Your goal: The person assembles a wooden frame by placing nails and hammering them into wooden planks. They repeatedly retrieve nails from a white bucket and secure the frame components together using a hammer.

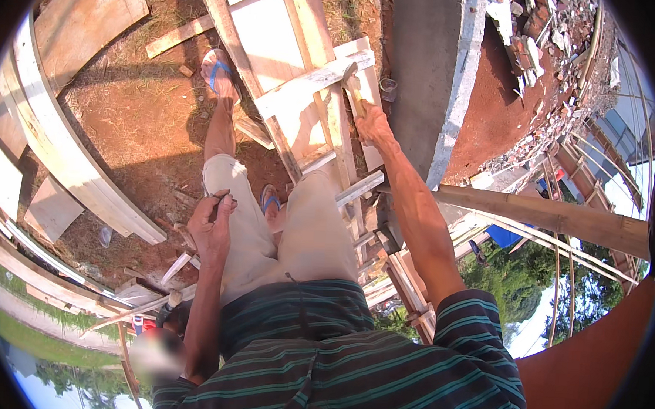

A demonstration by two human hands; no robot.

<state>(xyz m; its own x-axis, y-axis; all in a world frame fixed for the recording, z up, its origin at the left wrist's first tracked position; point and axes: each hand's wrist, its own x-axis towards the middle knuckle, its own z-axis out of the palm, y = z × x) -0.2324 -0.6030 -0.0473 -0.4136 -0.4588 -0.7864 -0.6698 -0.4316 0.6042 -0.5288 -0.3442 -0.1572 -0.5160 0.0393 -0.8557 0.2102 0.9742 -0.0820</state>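
My right hand (pixel 374 125) is closed round the wooden handle of a hammer (pixel 355 91). The hammer's head rests on or just above the right end of a pale wooden crosspiece (pixel 304 85). That crosspiece lies across the long boards of a wooden panel frame (pixel 236 37) in front of me. Over my left thigh, my left hand (pixel 211 224) is closed, thumb and fingers pinched together. A small dark thing shows at its fingertips, too small to name.
A grey concrete wall (pixel 420 69) stands right of the frame, with rubble (pixel 532 52) beyond it. Long planks (pixel 72 139) and a plywood sheet (pixel 92 22) lie at left on red soil. A thick pole (pixel 542 214) juts in from the right. A blurred person (pixel 158 353) is at lower left.
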